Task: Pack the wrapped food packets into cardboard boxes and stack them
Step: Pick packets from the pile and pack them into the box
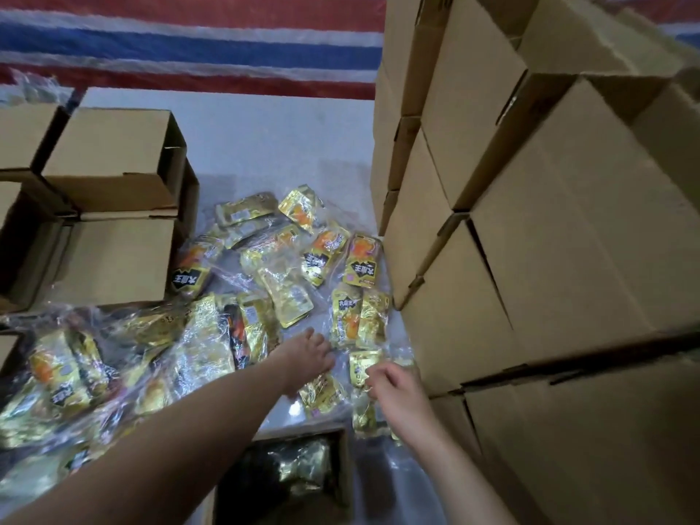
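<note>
Many gold foil food packets [288,259], each wrapped in clear plastic, lie spread over the pale grey floor [265,145] in the middle of the view, and more of them pile up at the lower left.

The left hand [308,354] reaches forward over this heap. Its fingers point away from the camera and lie on the clear wrap of the packets, just beside an upright pair of packets [358,316] near the big stack. Whether the fingers only rest there or pinch the plastic, I cannot tell, because the fingertips are blurred.

The right hand [394,380] is close to it, a little lower and to the right. Its fingers are curled downward and touch the top edge of a small gold packet [361,367] that lies directly in front of them. The grip is not clear; it looks like a light pinch on this packet.

Below the two forearms stands an open cardboard box [341,471] with some gold packets already inside. On the right rises a tall stack of closed cardboard boxes [568,240]. On the left stand several smaller cartons [113,157], some open. At the far side lies a red, white and blue striped tarpaulin [189,43].
</note>
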A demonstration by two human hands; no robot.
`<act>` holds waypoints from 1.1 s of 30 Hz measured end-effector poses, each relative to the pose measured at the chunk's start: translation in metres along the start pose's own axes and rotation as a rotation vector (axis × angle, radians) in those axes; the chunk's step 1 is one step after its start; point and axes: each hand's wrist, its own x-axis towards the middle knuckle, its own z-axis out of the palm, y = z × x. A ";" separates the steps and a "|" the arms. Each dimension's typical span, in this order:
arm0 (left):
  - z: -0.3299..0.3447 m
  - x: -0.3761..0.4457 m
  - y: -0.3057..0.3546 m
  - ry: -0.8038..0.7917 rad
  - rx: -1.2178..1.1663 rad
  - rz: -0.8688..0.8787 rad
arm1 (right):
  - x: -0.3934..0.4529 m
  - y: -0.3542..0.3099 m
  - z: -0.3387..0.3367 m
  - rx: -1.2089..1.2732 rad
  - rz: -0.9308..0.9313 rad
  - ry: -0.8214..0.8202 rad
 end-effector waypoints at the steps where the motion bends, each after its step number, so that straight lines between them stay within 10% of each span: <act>1: 0.001 -0.003 -0.001 0.013 0.004 -0.005 | -0.001 0.000 0.001 0.002 0.003 -0.010; 9: -0.060 -0.061 -0.033 0.234 -0.638 -0.279 | -0.023 -0.041 -0.007 0.188 -0.115 0.045; 21: -0.214 -0.179 -0.036 0.964 -1.375 -0.430 | -0.059 -0.175 0.009 0.720 -0.388 -0.414; 33: -0.129 -0.235 -0.023 0.444 -1.166 -0.471 | -0.073 -0.178 -0.028 0.079 -0.538 -0.192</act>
